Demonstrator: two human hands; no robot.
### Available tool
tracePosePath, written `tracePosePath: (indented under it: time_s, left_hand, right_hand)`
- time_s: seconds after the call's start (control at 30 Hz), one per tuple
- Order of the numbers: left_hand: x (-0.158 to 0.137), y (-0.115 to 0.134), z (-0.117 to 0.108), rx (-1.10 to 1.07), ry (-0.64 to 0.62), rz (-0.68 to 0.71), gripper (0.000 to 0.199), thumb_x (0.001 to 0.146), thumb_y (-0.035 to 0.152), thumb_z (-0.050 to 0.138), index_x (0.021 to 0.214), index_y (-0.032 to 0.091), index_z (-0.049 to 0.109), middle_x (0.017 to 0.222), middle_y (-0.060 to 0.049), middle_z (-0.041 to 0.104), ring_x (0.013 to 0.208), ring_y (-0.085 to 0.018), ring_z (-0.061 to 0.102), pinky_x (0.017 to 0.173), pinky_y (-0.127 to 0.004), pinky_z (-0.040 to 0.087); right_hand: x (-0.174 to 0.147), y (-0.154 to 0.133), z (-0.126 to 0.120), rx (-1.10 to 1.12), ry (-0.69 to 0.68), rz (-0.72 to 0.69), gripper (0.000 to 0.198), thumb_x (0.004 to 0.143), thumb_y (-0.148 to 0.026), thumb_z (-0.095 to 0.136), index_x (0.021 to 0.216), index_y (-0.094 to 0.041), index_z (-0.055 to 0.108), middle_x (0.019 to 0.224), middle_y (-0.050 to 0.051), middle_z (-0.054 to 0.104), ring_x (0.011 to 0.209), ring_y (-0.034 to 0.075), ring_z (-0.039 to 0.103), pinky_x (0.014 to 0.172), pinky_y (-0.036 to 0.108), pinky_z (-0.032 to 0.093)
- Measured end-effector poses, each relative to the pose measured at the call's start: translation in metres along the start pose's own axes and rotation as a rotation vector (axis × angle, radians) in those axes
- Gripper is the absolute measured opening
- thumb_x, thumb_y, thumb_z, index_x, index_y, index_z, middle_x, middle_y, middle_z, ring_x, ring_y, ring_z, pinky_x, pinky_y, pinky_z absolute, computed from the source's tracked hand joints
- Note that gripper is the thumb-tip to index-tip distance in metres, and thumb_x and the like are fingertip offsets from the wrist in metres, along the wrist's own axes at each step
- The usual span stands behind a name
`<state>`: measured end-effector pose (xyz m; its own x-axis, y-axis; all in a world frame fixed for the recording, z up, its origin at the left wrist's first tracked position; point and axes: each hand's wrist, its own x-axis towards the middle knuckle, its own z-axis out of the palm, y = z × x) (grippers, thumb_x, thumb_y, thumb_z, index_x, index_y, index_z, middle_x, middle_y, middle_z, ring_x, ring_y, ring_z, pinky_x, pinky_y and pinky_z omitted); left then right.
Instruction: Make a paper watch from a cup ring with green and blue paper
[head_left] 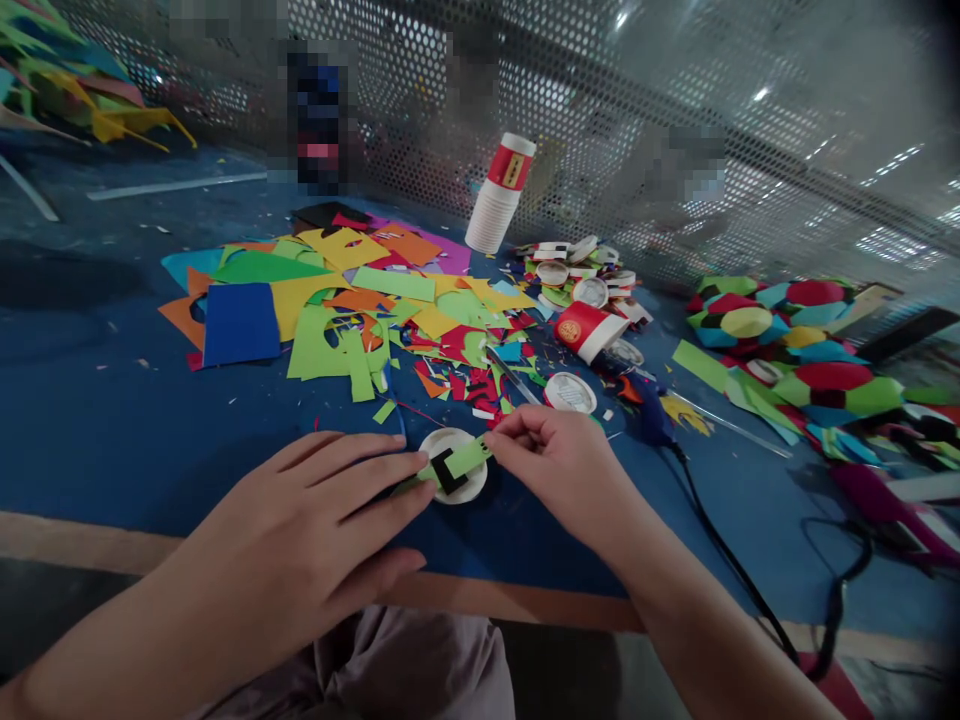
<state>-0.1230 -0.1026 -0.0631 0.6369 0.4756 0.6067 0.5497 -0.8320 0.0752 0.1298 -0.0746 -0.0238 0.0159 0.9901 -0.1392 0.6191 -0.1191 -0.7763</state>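
Left hand (315,535): yours, flat, fingertips pressing the green strip's near-left end.
Right hand (559,465): yours, pinching the strip's right end.
Green strip (459,462): across the white disc (454,466), near table edge.
Paper scraps (360,310): farther, left.
Cup stack (499,195): far, tilted.
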Motion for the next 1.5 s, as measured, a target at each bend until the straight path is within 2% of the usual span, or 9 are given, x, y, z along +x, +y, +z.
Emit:
tracePosePath:
  time_s: [0.3, 0.53, 0.77, 0.9, 1.07, 1.13, 1.27, 1.4, 1.5]
  left_hand:
    - [0.004, -0.001, -0.002, -0.033, -0.049, -0.02, 0.038, 0.118, 0.038, 0.04, 0.124, 0.021, 0.073, 0.127, -0.003, 0.081, 0.115, -0.025, 0.073, 0.095, -0.042, 0.054]
    - [0.002, 0.0, -0.001, -0.038, -0.043, -0.022, 0.035, 0.117, 0.035, 0.041, 0.125, 0.02, 0.072, 0.127, -0.005, 0.081, 0.117, -0.026, 0.073, 0.097, -0.042, 0.053]
    - [0.002, -0.001, 0.0, 0.002, -0.023, -0.03, 0.025, 0.115, 0.027, 0.047, 0.127, 0.022, 0.068, 0.127, -0.004, 0.081, 0.118, -0.025, 0.073, 0.097, -0.041, 0.052]
    - [0.005, 0.001, -0.005, 0.026, 0.031, -0.042, 0.016, 0.109, 0.019, 0.056, 0.121, 0.021, 0.067, 0.11, -0.002, 0.082, 0.102, -0.024, 0.075, 0.091, -0.04, 0.051]
    - [0.008, 0.008, -0.005, 0.019, 0.001, -0.074, 0.022, 0.106, 0.01, 0.053, 0.122, 0.021, 0.063, 0.103, 0.0, 0.082, 0.092, -0.022, 0.077, 0.087, -0.041, 0.048]
    - [0.008, 0.011, -0.005, -0.007, 0.023, -0.11, 0.024, 0.106, 0.008, 0.052, 0.121, 0.022, 0.063, 0.102, 0.002, 0.082, 0.089, -0.019, 0.077, 0.088, -0.039, 0.049]
    - [0.01, 0.015, -0.008, -0.167, 0.051, -0.279, 0.021, 0.106, 0.014, 0.052, 0.114, 0.029, 0.065, 0.097, 0.007, 0.081, 0.082, -0.013, 0.077, 0.088, -0.029, 0.054]
    - [0.01, 0.016, -0.005, -0.362, 0.023, -0.464, 0.02, 0.103, 0.022, 0.056, 0.114, 0.034, 0.067, 0.091, 0.01, 0.08, 0.071, -0.009, 0.076, 0.064, -0.019, 0.053]
    - [0.009, 0.017, 0.001, -0.429, 0.018, -0.549, 0.015, 0.102, 0.024, 0.057, 0.109, 0.032, 0.068, 0.081, 0.01, 0.078, 0.063, -0.01, 0.074, 0.057, -0.019, 0.049]
  right_hand:
    - [0.002, 0.004, 0.001, -0.035, -0.005, -0.019, 0.02, 0.083, -0.04, 0.071, 0.079, -0.021, 0.075, 0.069, 0.003, 0.071, 0.064, 0.018, 0.058, 0.059, 0.031, 0.04]
    - [0.002, 0.0, 0.0, 0.131, -0.036, 0.008, 0.022, 0.078, -0.043, 0.074, 0.079, -0.02, 0.073, 0.072, 0.003, 0.072, 0.066, 0.017, 0.059, 0.06, 0.029, 0.044]
    - [-0.003, -0.006, -0.004, 0.315, -0.095, 0.049, 0.024, 0.072, -0.042, 0.074, 0.066, -0.023, 0.062, 0.056, -0.005, 0.055, 0.053, 0.01, 0.042, 0.05, 0.025, 0.03]
    - [-0.005, -0.012, -0.005, 0.428, -0.193, 0.124, 0.028, 0.072, -0.045, 0.071, 0.061, -0.023, 0.058, 0.047, -0.006, 0.049, 0.044, 0.008, 0.033, 0.042, 0.024, 0.018]
    - [-0.005, -0.011, -0.007, 0.538, -0.274, 0.157, 0.03, 0.072, -0.046, 0.072, 0.06, -0.023, 0.056, 0.043, -0.007, 0.045, 0.04, 0.006, 0.029, 0.039, 0.022, 0.017]
    - [-0.005, -0.009, -0.006, 0.565, -0.258, 0.141, 0.033, 0.073, -0.048, 0.076, 0.064, -0.022, 0.059, 0.046, -0.007, 0.047, 0.042, 0.006, 0.032, 0.04, 0.021, 0.02]
    - [-0.003, -0.007, -0.005, 0.566, -0.16, 0.06, 0.039, 0.067, -0.043, 0.093, 0.089, -0.019, 0.071, 0.063, -0.007, 0.06, 0.051, 0.007, 0.044, 0.045, 0.018, 0.031]
    - [-0.006, -0.005, -0.007, 0.536, -0.152, 0.02, 0.041, 0.077, -0.056, 0.087, 0.074, -0.019, 0.07, 0.058, -0.004, 0.06, 0.048, 0.007, 0.047, 0.044, 0.019, 0.033]
    - [-0.009, -0.004, -0.01, 0.516, -0.2, 0.031, 0.039, 0.079, -0.056, 0.083, 0.078, -0.018, 0.074, 0.06, -0.001, 0.065, 0.047, 0.008, 0.053, 0.044, 0.019, 0.037]
